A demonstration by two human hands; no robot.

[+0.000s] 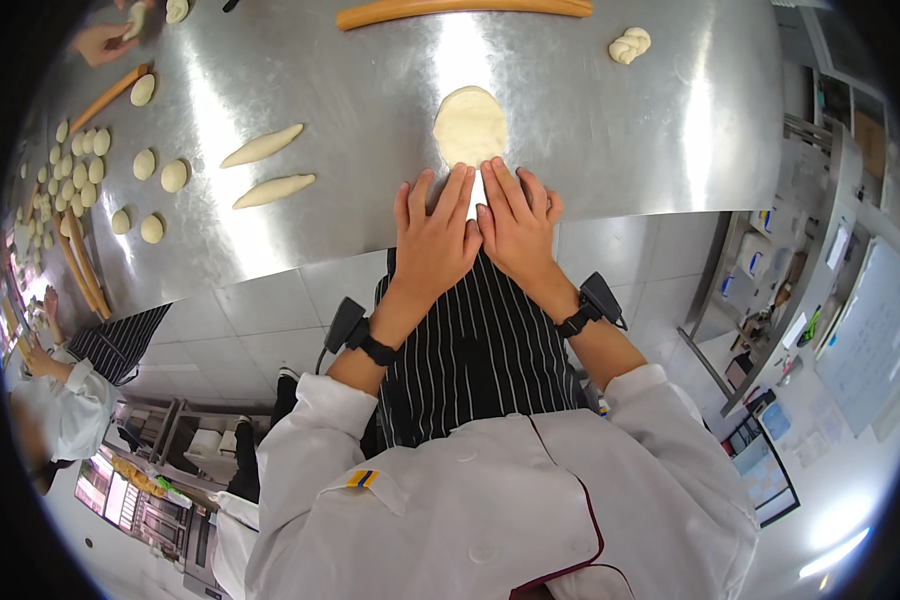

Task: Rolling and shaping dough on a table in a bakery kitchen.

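A flat, pale disc of dough (470,124) lies on the steel table in front of me. My left hand (434,235) and my right hand (519,220) are side by side at its near edge, palms down, thumbs close together. The fingers of both are stretched out, and the index and middle fingertips touch the dough's near rim. Neither hand grasps anything. To the left lie two tapered dough pieces (262,146), one nearer than the other. A knotted piece of dough (630,45) sits at the far right.
A wooden rolling pin (464,12) lies along the far side of the steel table (370,110). Several dough balls (174,176) and more rolling pins (82,262) cover its left end. Another person's hand (105,44) works at the far left; a shelf rack (770,250) stands right.
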